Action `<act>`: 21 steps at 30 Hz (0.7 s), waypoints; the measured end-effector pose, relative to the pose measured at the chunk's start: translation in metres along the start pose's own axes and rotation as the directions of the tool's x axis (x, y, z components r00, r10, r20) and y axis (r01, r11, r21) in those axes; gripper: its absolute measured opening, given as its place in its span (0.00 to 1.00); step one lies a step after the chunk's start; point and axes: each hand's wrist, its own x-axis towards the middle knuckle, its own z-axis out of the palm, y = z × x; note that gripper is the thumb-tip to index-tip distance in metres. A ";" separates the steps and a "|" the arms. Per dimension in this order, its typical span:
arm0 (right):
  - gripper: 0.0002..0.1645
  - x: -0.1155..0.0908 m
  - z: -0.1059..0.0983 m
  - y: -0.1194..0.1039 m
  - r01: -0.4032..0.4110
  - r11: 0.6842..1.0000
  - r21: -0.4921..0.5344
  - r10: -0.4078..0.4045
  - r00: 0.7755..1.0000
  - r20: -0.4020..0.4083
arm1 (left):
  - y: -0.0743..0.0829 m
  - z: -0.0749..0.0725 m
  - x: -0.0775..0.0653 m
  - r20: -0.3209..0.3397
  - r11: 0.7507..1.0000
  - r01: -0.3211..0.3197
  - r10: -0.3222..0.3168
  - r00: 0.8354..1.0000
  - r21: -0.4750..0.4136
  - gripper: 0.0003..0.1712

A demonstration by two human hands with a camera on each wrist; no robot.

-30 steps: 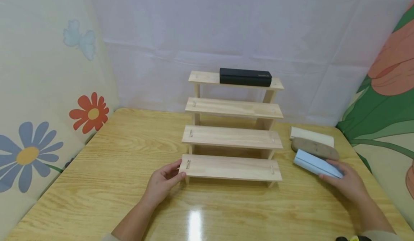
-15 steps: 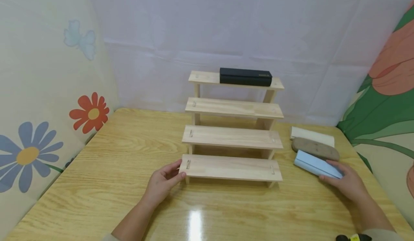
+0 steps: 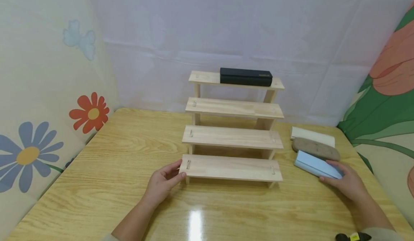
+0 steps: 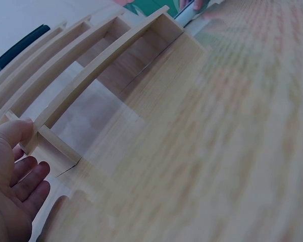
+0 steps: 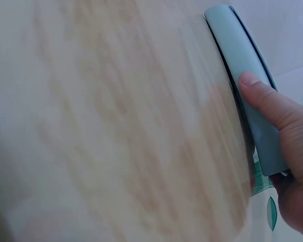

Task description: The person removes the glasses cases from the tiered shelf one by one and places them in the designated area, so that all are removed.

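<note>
Glare on table [image 3: 129,158], dim wrist views

The right hand [image 3: 348,183] covers the near end of the blue case [image 3: 313,163], which hides part of the brown case [image 3: 315,148], lettering [image 3: 264,75] on the black case [image 3: 242,77] is too small to read, the left hand [image 4: 12,186] is cut off in its wrist view, and the table [image 5: 136,126] blurs in the other.

Left hand [image 4: 4,194] at lower left: thumb against the near end of the wooden rack's [image 4: 91,73] lowest tier, other fingers below, loosely bent. Rack runs diagonally toward upper right. Dark case [image 4: 21,49] sits on the uppermost tier. Top edge: pale blue case [image 4: 188,16], part of right hand [image 4: 198,4]. Glossy grained tabletop [image 4: 232,126] fills right side.
</note>
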 end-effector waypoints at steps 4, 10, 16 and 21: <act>0.53 0.000 0.001 0.000 -0.008 1.000 0.002 0.008 1.000 0.007 | 0.000 0.000 -0.001 0.003 1.000 0.000 0.000 1.000 -0.007 0.29; 0.54 -0.001 0.001 -0.001 -0.024 1.000 0.015 0.024 0.999 0.024 | 0.001 -0.001 -0.001 0.008 1.000 -0.004 0.004 1.000 -0.007 0.29; 0.53 -0.004 -0.003 0.001 -0.031 0.999 0.027 0.030 0.999 0.014 | 0.000 -0.001 -0.001 0.008 1.000 -0.002 0.002 1.000 -0.006 0.30; 0.54 -0.006 -0.006 0.003 -0.040 0.999 0.011 0.040 0.999 0.006 | 0.001 -0.001 -0.001 0.008 1.000 -0.002 0.002 1.000 -0.011 0.30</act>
